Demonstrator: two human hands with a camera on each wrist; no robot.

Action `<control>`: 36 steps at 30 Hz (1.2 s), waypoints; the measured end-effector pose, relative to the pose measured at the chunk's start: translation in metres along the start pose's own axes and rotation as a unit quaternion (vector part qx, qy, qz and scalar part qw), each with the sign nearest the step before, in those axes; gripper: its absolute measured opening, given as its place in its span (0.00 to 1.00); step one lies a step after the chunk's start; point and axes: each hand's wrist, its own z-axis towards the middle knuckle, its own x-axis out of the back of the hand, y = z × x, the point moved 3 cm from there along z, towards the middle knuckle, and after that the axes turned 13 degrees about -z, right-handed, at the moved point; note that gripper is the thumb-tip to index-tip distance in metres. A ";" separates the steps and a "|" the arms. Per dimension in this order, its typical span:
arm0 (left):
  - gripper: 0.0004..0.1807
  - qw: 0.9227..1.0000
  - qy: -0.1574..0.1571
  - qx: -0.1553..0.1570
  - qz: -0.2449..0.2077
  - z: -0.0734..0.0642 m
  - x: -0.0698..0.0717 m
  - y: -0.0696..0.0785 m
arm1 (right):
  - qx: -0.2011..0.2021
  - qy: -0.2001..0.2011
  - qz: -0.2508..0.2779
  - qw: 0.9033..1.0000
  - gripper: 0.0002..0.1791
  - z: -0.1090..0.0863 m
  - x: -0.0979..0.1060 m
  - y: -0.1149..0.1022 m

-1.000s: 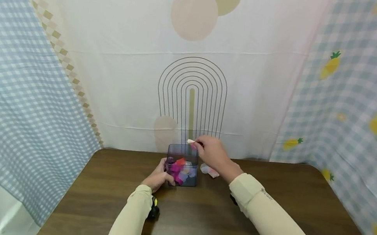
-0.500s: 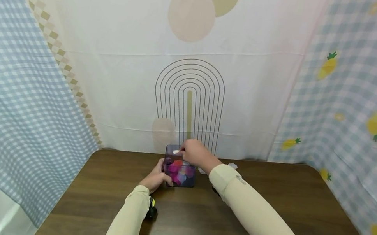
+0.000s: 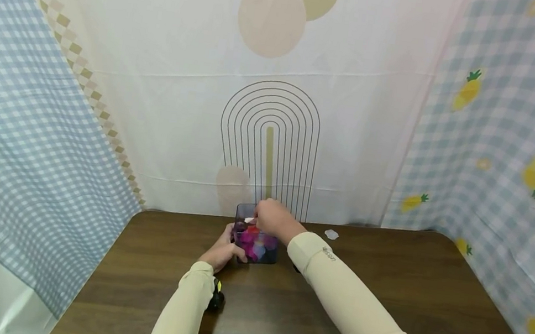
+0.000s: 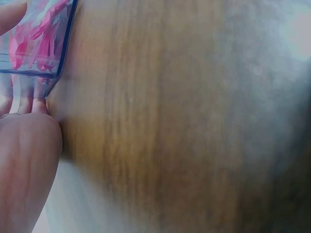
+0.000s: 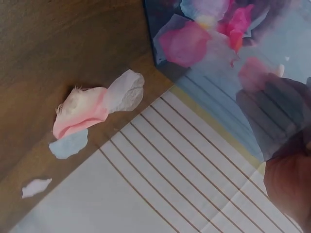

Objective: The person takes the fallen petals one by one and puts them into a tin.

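Observation:
A see-through bluish box (image 3: 268,258) stands near the table's back edge, with pink, red and white fabric petals (image 3: 253,241) inside. My left hand (image 3: 220,251) grips its left side, thumb in front and the other fingers beyond, as the left wrist view also shows. Over the box's opening, my right hand (image 3: 273,218) reaches in from the right. A whitish petal (image 3: 250,220) shows at its fingertips. In the right wrist view, those fingers appear dark through the box wall (image 5: 204,99), beside a pink petal (image 5: 254,73).
Right of the box, a pink-and-cream petal (image 5: 82,111), a white petal (image 5: 126,91) and a pale blue petal (image 5: 69,144) lie on the wooden table (image 3: 355,311). A smaller white petal (image 5: 36,188) is farther off. A printed cloth (image 3: 177,122) hangs behind the table.
My right hand has moved left and down from above the box's right side into its opening, carrying the whitish petal. My left hand keeps its grip on the box.

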 end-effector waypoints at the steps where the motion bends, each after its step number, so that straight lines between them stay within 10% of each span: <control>1: 0.57 1.000 -0.001 0.000 0.000 0.000 0.000 0.000 | 0.000 -0.002 -0.006 1.000 0.08 0.000 0.000 0.000; 25: 0.57 1.000 0.009 -0.006 0.006 -0.002 -0.001 0.003 | 0.018 -0.039 -0.028 0.999 0.11 0.002 0.000 -0.003; 31: 0.56 1.000 0.008 0.000 0.004 -0.004 -0.001 0.003 | 0.011 0.061 0.140 0.988 0.15 -0.019 0.008 0.012; 36: 0.56 1.000 0.005 -0.005 -0.001 -0.001 -0.003 -0.001 | -0.006 0.206 0.172 0.963 0.14 -0.080 0.021 0.049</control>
